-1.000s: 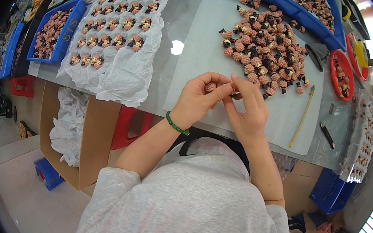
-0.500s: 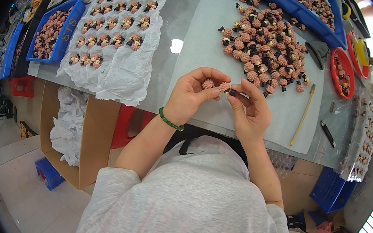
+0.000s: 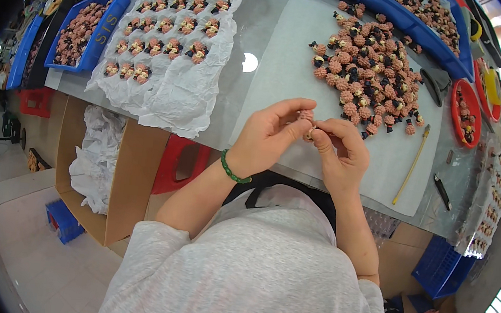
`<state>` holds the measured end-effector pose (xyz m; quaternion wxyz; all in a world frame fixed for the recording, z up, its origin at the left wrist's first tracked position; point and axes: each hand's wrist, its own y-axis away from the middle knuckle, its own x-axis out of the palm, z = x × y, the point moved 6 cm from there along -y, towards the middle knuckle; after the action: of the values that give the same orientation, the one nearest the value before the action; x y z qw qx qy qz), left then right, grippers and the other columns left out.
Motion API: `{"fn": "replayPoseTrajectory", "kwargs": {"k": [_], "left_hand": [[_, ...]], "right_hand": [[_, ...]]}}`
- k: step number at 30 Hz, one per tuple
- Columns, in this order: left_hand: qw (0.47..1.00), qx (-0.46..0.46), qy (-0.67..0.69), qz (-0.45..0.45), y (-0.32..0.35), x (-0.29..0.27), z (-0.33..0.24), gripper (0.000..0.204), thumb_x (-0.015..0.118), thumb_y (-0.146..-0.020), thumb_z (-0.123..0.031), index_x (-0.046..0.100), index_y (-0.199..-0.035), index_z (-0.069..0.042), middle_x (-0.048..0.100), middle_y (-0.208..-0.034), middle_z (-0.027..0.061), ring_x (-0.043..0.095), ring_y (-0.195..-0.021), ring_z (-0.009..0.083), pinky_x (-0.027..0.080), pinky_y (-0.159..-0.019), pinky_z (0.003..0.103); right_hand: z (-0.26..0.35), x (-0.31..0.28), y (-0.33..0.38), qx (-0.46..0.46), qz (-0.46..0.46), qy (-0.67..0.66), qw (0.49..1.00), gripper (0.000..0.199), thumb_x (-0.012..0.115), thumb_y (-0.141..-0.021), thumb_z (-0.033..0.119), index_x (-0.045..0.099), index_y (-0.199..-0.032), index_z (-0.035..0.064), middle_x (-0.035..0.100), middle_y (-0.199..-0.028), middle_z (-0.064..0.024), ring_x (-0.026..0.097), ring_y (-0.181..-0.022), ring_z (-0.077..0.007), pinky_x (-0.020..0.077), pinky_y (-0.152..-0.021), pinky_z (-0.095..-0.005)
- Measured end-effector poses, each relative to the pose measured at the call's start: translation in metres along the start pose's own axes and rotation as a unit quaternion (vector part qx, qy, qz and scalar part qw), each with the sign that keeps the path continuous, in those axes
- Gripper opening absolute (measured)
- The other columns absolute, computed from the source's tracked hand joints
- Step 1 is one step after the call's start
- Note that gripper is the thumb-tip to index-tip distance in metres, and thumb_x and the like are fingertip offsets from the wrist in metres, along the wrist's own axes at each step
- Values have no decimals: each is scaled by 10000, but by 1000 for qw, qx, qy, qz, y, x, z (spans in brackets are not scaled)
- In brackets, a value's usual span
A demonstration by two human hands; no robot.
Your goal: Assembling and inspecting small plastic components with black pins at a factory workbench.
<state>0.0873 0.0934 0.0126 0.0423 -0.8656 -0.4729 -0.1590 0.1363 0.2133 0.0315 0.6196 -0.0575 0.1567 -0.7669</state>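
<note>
In front of my chest my left hand (image 3: 265, 136) is closed, with a small pink-haired figurine (image 3: 306, 115) showing at its fingertips. Thumb and fingers of my right hand (image 3: 344, 155) pinch a second small figurine (image 3: 308, 136), its pale part showing just below the first. Both hands meet at the fingertips, which cover most of the two pieces. Beyond them, a heap of similar figurines (image 3: 367, 77) with pink hair and dark bodies lies on a white sheet (image 3: 277, 54). To the left, rows of figurines (image 3: 188, 26) rest on crumpled white paper (image 3: 179, 102).
A blue bin (image 3: 112, 26) of pink pieces stands at the left, and a long blue tray (image 3: 395, 21) at the back. On the right are a red dish (image 3: 477, 134), a yellow stick (image 3: 411, 165) and a black knife (image 3: 442, 191). Below the table edge stands a cardboard box (image 3: 136, 187).
My hands have come closer together, fingertips now meeting. The figurines have been turned between the fingers, and one now sits lower. The whole view has shifted slightly.
</note>
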Motion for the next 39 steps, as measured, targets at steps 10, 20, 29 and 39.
{"fn": "replayPoseTrajectory", "kwargs": {"k": [10,20,29,39], "left_hand": [[947,170,-270,-34,31,-7,-53,376,616,-752,-7,537,-1119,10,554,-1000,97,551,-865,136,454,-752,263],[677,157,-657,-292,38,-139,-96,369,568,-744,-39,507,-1101,33,581,-978,148,502,-895,309,386,-821,378],[542,43,-798,-260,37,-149,-63,474,380,-914,-339,390,-1266,-22,327,-1349,176,266,-1244,372,159,-976,576],[743,379,-509,-211,39,-37,-104,278,522,-808,2,543,-1085,6,512,-1166,162,483,-1083,322,370,-913,373]], "right_hand": [[-12,13,7,174,-32,-170,969,271,452,-922,196,564,-1014,-33,576,-924,-92,558,-793,-130,480,-661,-238],[-18,2,7,184,-34,-101,977,309,405,-937,215,558,-1020,-41,573,-895,-108,549,-742,-132,473,-629,-250],[-7,-24,-14,58,-71,107,990,153,549,-846,57,589,-984,6,590,-833,-44,520,-700,-66,426,-578,-200],[-1,8,-89,-201,10,476,856,233,644,-692,57,628,-925,58,604,-868,-53,524,-802,-236,425,-710,-330]]}}
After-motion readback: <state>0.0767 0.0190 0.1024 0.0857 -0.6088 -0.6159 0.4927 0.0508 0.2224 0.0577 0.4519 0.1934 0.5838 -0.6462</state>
